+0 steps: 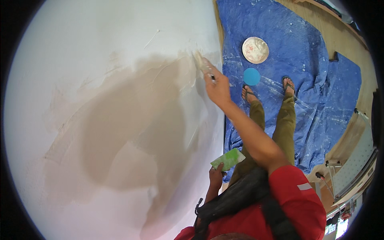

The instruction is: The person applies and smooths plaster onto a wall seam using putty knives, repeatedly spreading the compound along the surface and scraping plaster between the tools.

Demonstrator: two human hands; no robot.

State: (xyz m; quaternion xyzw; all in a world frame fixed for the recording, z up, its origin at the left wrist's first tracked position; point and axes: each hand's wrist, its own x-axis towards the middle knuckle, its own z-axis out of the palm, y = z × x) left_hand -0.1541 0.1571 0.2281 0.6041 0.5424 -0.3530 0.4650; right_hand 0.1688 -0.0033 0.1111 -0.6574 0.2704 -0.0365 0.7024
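My right hand is closed around a putty knife, its pale, smeared blade against the white wall. Wet filler and ridged streaks spread over the wall beside the blade, partly under my shadow. Lower down, close to my body, my left hand grips a green flat plate with whitish paste at its far end. Whether that plate is a plastic spreader or a filler board I cannot make out.
A blue tarp with white smears covers the floor along the wall. On it stand a round tub of off-white filler and a flat blue disc near my feet. A folding metal work platform stands at the right.
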